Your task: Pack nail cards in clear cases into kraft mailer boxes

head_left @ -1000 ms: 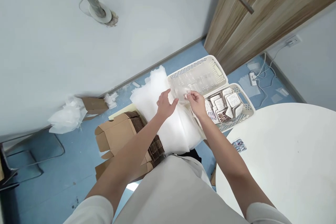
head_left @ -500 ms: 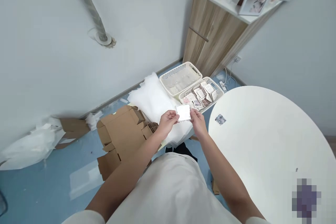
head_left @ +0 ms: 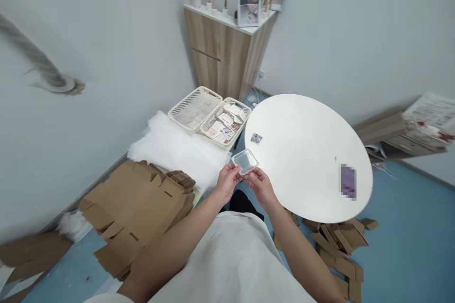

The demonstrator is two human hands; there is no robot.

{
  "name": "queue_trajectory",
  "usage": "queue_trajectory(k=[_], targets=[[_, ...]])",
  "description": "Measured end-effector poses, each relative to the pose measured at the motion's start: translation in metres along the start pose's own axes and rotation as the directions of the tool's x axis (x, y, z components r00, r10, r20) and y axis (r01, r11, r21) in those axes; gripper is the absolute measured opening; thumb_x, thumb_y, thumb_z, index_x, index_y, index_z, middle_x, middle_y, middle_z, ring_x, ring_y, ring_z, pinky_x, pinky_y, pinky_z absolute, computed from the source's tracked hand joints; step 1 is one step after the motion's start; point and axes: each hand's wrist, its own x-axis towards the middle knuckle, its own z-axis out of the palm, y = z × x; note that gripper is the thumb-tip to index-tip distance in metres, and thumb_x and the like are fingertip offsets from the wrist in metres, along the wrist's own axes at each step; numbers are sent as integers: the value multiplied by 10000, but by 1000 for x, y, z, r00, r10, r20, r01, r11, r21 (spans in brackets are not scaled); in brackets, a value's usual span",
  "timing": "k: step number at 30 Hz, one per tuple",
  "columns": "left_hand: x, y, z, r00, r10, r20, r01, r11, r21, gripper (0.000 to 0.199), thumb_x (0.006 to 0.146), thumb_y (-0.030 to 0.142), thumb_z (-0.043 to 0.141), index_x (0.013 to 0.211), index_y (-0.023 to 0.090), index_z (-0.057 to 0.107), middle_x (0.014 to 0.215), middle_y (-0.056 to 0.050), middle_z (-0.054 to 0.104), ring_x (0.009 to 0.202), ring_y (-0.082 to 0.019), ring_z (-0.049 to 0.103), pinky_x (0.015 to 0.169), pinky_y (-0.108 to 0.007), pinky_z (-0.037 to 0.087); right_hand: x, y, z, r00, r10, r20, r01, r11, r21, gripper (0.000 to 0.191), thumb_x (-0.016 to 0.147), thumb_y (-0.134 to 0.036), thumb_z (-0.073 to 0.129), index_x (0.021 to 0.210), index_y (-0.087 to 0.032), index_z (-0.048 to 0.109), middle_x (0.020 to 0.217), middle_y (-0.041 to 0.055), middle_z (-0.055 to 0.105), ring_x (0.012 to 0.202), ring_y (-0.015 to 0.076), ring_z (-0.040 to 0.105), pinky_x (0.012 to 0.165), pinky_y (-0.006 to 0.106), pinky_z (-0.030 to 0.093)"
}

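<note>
A small clear plastic case (head_left: 245, 161) with rounded corners is held tilted in front of my body, near the edge of the white round table. My left hand (head_left: 228, 181) pinches its left lower edge between thumb and fingers. On its lower right edge, my right hand (head_left: 260, 186) grips with thumb and fingertips. A pale sheet or insert seems to lie inside the case; its print cannot be made out. Beyond it stands a white basket (head_left: 245, 125) of several flat printed packets (head_left: 227, 118). Another white basket (head_left: 172, 112) with clear pieces stands beside that one.
White foam sheets (head_left: 177, 149) and flattened cardboard boxes (head_left: 138, 208) lie to the left. On the round table (head_left: 298, 151) are a small patterned packet (head_left: 256, 138) and a blurred purple item (head_left: 348, 182). More cardboard (head_left: 341, 246) lies on the floor, and a wooden cabinet (head_left: 220, 47) stands behind.
The view has swung to the right, bringing more of the table and floor cardboard into sight. The case has turned and tilted, and my right hand has shifted to its lower edge.
</note>
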Motion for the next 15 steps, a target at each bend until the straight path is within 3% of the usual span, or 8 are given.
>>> queue_trajectory(k=[7,12,15], targets=[[-3,-62,61,980,-164,112,142,973,183,283,624,324,673,816,170,532,824,-33,617,708,-117,577,573,-212,397,-31,-9,-62,962,-46,-269,58,998,37,405,672,-410,621,1026,-224,551,945,50,605,824,165,581,722,322,478],[1,-100,101,970,-196,143,139,931,339,319,654,404,650,837,175,523,889,-41,583,766,-118,547,600,-207,395,-44,-16,-117,924,-37,-380,71,995,76,442,655,-433,621,1044,-228,577,927,31,600,777,143,557,738,325,461],[13,-108,125,973,-179,145,112,916,385,382,694,479,591,940,199,505,944,-42,568,773,-113,542,633,-222,404,-47,-26,-157,924,-32,-381,59,996,59,456,637,-435,634,1038,-221,601,901,28,591,752,135,531,736,316,448]])
